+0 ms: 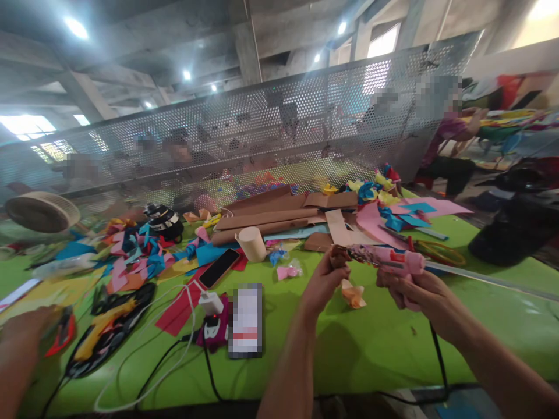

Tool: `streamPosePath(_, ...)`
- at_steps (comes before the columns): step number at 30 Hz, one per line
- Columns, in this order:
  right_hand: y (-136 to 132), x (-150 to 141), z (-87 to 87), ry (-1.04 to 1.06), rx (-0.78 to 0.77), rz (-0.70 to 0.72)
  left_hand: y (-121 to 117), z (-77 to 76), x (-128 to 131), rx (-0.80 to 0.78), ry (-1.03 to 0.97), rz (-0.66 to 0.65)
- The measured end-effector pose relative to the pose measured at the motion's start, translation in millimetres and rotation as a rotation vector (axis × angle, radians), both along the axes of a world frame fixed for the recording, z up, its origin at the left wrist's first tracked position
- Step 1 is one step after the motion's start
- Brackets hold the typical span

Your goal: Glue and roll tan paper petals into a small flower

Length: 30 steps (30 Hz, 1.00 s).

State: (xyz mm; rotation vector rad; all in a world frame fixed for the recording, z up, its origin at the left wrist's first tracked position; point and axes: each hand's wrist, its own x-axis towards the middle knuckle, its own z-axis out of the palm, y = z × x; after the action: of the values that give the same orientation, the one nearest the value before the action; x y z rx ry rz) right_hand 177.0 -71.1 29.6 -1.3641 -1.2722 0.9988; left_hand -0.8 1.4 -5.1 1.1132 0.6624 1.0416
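My right hand (413,291) is wrapped round the grip of a pink glue gun (386,259), held level above the green table (375,343) with its nozzle pointing left. My left hand (325,276) is pinched on a small brown piece (338,253) right at the nozzle tip. A small orange folded paper (353,295) lies on the table just below and between my hands. The gun's black cord (437,349) runs down off the near edge.
Brown cardboard strips (279,215), a cardboard tube (252,243), phones (218,267) (246,319), a charger with white cable (209,302) and coloured paper scraps (131,256) cover the left and far side. Another person's hand (26,337) holds a red tool at the left. A perforated metal screen (262,134) stands behind.
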Motion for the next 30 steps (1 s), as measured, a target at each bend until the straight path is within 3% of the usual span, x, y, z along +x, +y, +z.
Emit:
streamPosePath(16, -1, -1, -12.9, 0.116, -0.011, 0.026, -2, 4.0, 1, -0.012, -0.008, -0.015)
streamPosePath(22, -4, -2, -0.4, 0.020, -0.034, -0.008, -1, 3.4, 1, -0.017, 0.004, 0.003)
streamPosePath(30, -3, 2, -6.8, -0.055, -0.015, -0.027, -1, 3.4, 1, 0.000, -0.010, 0.006)
